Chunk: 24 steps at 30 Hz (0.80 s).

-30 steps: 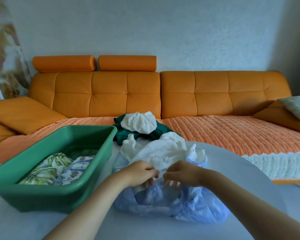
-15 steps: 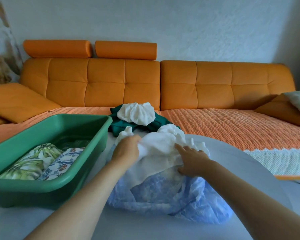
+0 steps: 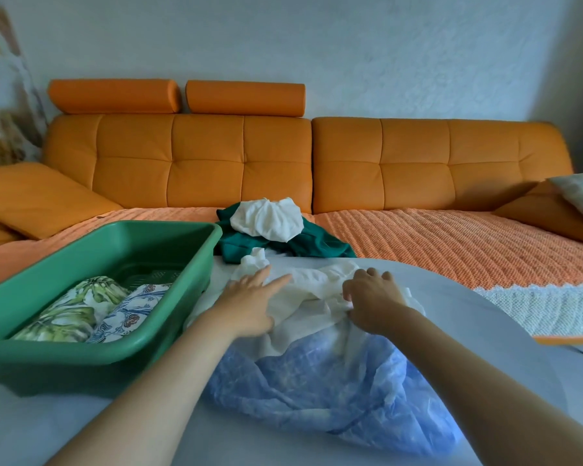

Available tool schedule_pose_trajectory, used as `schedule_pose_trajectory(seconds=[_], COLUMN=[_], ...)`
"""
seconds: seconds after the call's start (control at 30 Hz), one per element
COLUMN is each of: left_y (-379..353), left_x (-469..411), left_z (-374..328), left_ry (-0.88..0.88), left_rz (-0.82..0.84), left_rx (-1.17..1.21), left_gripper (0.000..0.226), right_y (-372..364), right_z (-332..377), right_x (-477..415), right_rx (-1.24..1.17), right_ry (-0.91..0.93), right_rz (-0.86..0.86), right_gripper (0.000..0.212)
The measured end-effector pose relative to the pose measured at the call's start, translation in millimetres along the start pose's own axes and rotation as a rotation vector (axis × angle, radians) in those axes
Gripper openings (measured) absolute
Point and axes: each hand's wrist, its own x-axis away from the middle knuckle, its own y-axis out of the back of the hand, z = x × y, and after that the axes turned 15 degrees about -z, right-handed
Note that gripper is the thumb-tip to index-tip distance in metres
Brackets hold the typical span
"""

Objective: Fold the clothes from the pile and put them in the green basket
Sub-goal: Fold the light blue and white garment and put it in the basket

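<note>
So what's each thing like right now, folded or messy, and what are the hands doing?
Green basket: holds two folded printed cloths, room left.
White cloth: rumpled on the table, unfolded.
Blue cloth: crumpled under the white cloth.
Green cloth: crumpled on the sofa.
White bundle: bunched on the green cloth.
Left hand: flat, pressing the white cloth.
Right hand: gripping the white cloth.

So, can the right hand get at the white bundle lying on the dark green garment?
Probably yes: the white bundle lies uncovered on the dark green garment, and nothing stands between. But the right hand grips the cream cloth and must release it first.
</note>
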Motion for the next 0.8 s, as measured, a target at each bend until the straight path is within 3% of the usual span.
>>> schedule_pose_trajectory(seconds=[0.1,0.17,0.23,0.3,0.37,0.43,0.53,0.63,0.7,0.73,0.8], left_y=[-16,-16,-13,-7,4,21,42,59,68,71,72], left_x=[-5,-5,-9,-14,-19,-22,-19,-6,6,12,22], left_z=[6,6,4,1,-2,-4,-5,-10,-11,-11,-5], left_ry=[0.069,0.083,0.121,0.209,0.336,0.466,0.578,0.567,0.473,0.415,0.338], left_rz=[-0.015,-0.075,-0.134,-0.278,-0.476,-0.578,-0.577,-0.52,-0.391,-0.302,-0.061], left_rx=[0.036,-0.019,-0.075,0.034,0.268,0.53,0.837,1.081,1.114,1.074,0.874], left_gripper=[0.08,0.059,0.044,0.033,0.024,0.024,0.033,0.034,0.023,0.02,0.036], right_y=[7,10,12,9,6,5,4,2,-4,-7,-8], right_z=[1,1,0,0,4,9,12,14,15,15,16], right_x=[0,3,5,7,6,1,-8,-11,-11,-12,-13], right_rx=[-0.154,-0.199,-0.153,-0.144,-0.291,-0.445,-0.481,-0.421,-0.357,-0.337,-0.373], right_ry=[0.0,-0.02,-0.033,-0.052,-0.093,-0.123,-0.14,-0.099,-0.087,-0.08,-0.083], right_rz=[-0.019,0.093,0.244,0.31,0.222,0.025,-0.208,-0.154,-0.052,-0.027,-0.04], right_gripper=[0.012,0.016,0.04,0.067,0.078,0.08,0.097,0.11,0.097,0.077,0.025])
